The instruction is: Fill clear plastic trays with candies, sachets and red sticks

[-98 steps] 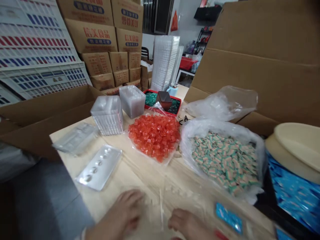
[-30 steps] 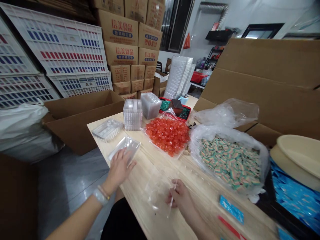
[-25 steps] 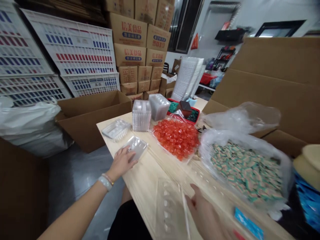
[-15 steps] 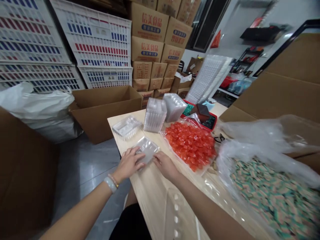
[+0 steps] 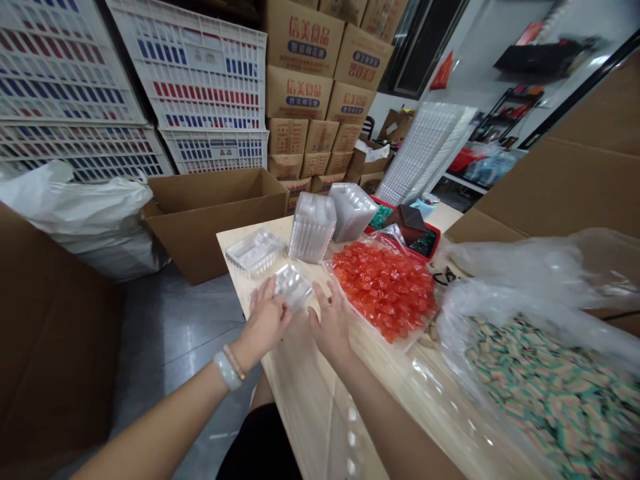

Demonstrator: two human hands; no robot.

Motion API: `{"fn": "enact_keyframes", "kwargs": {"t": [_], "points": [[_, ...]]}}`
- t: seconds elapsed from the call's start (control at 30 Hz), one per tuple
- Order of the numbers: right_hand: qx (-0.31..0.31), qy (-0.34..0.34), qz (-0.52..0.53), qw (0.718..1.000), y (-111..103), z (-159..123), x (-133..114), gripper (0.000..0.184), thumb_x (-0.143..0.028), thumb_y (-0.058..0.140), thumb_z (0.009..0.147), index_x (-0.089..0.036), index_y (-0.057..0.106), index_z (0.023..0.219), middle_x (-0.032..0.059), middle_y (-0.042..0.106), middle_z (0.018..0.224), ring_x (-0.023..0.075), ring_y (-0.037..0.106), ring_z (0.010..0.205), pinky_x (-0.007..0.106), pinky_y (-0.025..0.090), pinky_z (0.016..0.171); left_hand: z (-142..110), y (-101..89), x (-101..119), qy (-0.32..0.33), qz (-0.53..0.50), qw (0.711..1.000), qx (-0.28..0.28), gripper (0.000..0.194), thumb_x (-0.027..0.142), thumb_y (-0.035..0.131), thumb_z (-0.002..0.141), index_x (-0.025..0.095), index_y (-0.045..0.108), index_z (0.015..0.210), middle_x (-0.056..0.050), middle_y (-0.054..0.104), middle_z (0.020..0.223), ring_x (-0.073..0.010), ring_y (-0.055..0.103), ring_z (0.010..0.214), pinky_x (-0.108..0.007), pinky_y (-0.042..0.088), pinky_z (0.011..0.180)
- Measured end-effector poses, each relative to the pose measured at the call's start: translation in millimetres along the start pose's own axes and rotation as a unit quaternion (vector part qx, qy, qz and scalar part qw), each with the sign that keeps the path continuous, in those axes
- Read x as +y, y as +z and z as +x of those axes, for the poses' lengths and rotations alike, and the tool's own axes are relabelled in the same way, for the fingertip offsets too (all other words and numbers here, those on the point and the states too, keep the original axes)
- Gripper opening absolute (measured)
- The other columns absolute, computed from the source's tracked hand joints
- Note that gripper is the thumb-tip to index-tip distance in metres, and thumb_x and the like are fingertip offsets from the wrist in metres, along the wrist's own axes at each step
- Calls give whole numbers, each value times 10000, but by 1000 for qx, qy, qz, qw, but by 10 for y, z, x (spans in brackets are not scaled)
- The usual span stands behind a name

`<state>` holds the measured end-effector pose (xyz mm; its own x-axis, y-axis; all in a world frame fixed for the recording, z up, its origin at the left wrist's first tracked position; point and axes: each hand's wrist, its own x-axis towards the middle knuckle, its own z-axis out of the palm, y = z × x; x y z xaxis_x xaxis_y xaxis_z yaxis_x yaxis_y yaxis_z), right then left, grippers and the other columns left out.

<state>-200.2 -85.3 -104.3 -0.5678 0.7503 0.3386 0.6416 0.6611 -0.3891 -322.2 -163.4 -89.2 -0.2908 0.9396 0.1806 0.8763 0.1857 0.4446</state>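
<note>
Clear plastic blister tray (image 5: 293, 287) lying flat on the pale wooden table (image 5: 305, 407), near the table's far end, its dimples facing up. Left hand (image 5: 265, 321) at its near left edge, fingers slightly parted and touching the plastic; cannot tell whether they pinch it. Jade-like bangle (image 5: 227, 371) and thin beaded bracelet (image 5: 234, 362) on that wrist. Right hand (image 5: 333, 328) differs most from the earlier frame: it lay low against the tray's right edge, and now it is raised with fingers spread, just beside the tray and not touching it. A second blister tray (image 5: 255, 252) sits just beyond, apart from the first. Behind it, two stacks of clear trays (image 5: 313, 228) stand side by side. To the right, a bag of red wrapped sweets (image 5: 385, 290) lies near the right hand, and an open bag of striped sweets (image 5: 543, 393) lies further along. A red tray of green-wrapped sweets (image 5: 423, 243) sits at the far end. Cardboard cartons (image 5: 300, 93) and white plastic crates (image 5: 200, 87) are stacked beyond the table.
</note>
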Motion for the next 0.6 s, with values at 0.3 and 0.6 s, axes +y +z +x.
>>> {"fn": "enact_keyframes", "kwargs": {"t": [0.3,0.6], "points": [[-270,-291,-225,890,-848,-209,377,169,-55,478,745,-176,574,813,44,577,792,157,512,657,268,358,548,3,-314,-104,83,-110,990,5,178,355,468,782,188,528,795,-94,448,1241,-224,371,1173,-411,310,966],[-266,-198,-114,937,-560,-128,329,198,-261,503,804,-192,586,970,60,584,977,172,526,888,281,420,730,142,113,-398,62,-15,995,-73,156,357,540,730,215,603,737,-28,343,1327,-256,328,1170,-435,293,946]]}}
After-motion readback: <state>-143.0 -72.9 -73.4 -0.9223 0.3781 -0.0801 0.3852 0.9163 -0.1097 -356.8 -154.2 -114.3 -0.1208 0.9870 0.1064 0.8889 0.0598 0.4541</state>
